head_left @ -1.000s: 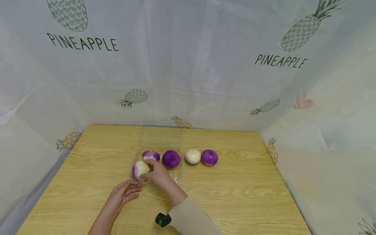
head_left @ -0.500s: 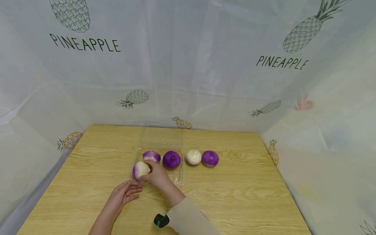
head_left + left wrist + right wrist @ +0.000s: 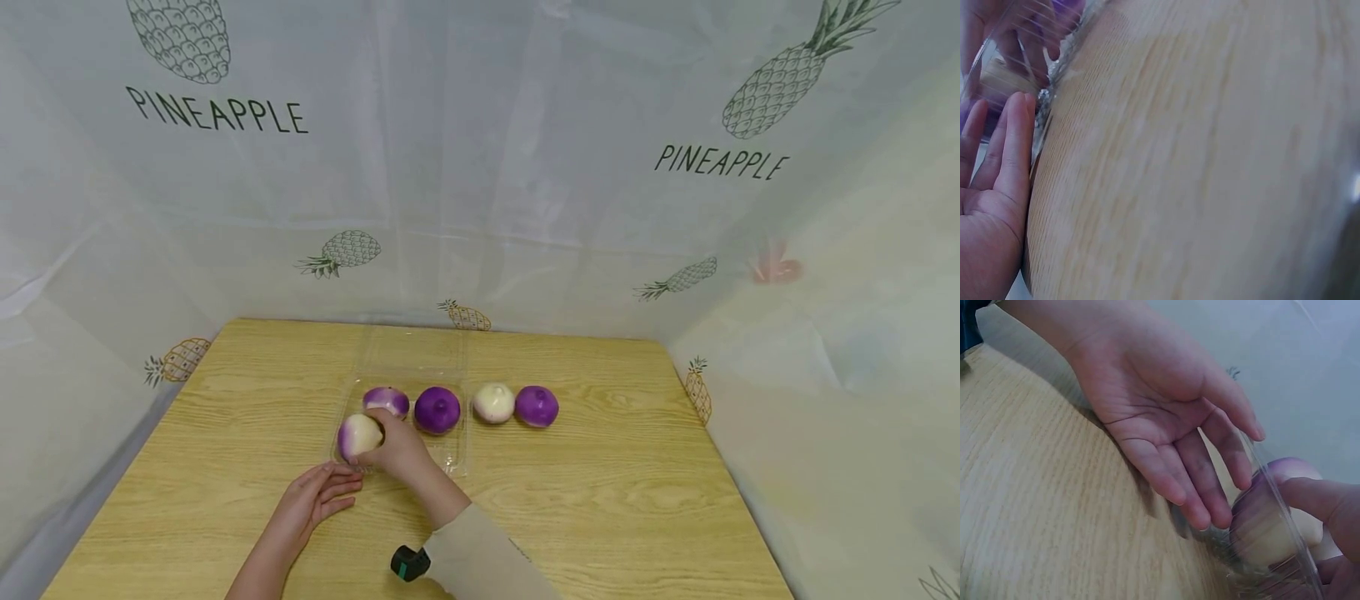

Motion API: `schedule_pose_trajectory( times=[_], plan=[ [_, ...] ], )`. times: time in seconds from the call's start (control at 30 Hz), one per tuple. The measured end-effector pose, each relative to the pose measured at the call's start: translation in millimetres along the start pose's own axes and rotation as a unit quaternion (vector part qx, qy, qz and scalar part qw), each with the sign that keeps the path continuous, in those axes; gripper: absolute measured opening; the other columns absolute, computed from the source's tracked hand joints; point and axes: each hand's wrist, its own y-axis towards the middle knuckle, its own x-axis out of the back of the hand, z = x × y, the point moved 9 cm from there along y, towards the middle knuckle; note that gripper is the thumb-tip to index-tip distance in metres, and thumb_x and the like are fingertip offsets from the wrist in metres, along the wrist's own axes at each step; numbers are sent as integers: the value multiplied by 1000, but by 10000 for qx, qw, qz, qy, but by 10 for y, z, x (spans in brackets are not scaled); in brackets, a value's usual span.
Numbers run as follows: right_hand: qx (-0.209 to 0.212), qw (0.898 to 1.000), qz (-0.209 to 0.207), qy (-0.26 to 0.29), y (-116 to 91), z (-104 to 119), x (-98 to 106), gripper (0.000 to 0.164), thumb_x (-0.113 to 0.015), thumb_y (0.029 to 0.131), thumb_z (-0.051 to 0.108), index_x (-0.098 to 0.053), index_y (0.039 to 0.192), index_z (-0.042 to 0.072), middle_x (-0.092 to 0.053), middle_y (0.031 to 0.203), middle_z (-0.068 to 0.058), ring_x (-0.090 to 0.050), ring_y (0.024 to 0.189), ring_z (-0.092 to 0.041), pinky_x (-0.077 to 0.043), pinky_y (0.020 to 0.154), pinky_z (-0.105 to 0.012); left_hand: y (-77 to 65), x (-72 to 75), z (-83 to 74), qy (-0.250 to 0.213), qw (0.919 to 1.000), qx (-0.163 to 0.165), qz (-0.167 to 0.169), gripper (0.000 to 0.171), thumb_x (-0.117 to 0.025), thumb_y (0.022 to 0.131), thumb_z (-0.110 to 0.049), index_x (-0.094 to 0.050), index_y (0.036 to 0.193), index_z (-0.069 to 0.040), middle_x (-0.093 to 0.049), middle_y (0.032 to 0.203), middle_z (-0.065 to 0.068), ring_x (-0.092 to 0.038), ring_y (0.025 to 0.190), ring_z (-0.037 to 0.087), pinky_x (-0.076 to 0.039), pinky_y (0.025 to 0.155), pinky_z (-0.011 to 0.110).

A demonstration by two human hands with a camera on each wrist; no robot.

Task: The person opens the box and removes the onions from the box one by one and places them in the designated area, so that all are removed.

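A purple-and-white turnip (image 3: 360,437) sits in the front left of a clear plastic clamshell box (image 3: 454,454). My right hand (image 3: 400,448) holds this turnip, thumb and fingers around its right side. The fingertips of my left hand (image 3: 309,500) touch the box's front left corner, its fingers nearly straight. Through the clear wall in the left wrist view, the gripping right hand (image 3: 1022,44) shows blurred. Behind the held turnip lie a second purple-and-white turnip (image 3: 386,402) and a deep purple turnip (image 3: 437,410), both inside the box.
Right of the box, a whitish turnip (image 3: 493,403) and a purple turnip (image 3: 537,406) stand side by side on the wooden table (image 3: 600,475). The box's clear lid (image 3: 411,348) is folded back. A pineapple-print curtain (image 3: 480,167) surrounds the table.
The right hand has settled very slightly lower with its turnip in the box corner. The left hand stays in place; the whole view has shifted slightly.
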Motion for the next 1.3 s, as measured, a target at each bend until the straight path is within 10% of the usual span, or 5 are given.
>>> schedule_pose_trajectory(
  times=[0.67, 1.3],
  plan=[
    [-74, 9972, -48, 747, -266, 21, 243, 69, -86, 76, 25, -55, 137, 22, -64, 115, 3, -56, 86, -8, -50, 69, -23, -26, 16, 28, 135, 9998, 63, -132, 43, -35, 109, -25, -59, 121, 9, -66, 113, 15, -65, 106, 24, -54, 91, 38],
    [849, 9751, -762, 1902, -490, -39, 586, 71, -86, 76, 14, -54, 138, 20, -51, 127, 0, -52, 109, -15, -50, 94, -42, -20, -32, -15, 168, 9998, -111, 79, 45, -35, 109, -25, -55, 121, 14, -67, 114, 13, -65, 106, 22, -54, 90, 36]
  ],
)
